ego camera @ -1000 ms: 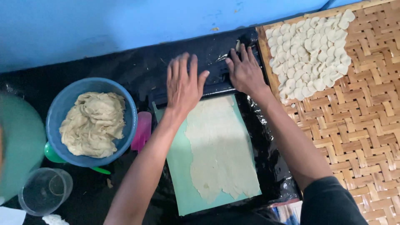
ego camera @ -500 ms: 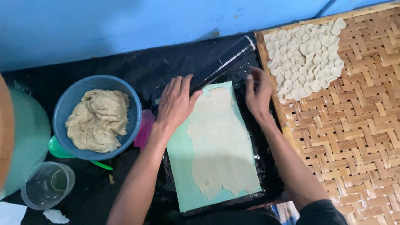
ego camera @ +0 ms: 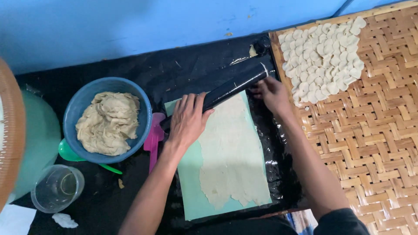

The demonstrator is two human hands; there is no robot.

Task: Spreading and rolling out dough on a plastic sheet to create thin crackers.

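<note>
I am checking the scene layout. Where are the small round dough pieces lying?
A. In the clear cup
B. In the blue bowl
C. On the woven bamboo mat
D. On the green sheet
C: the small round dough pieces lie clustered on the woven bamboo mat.
</note>
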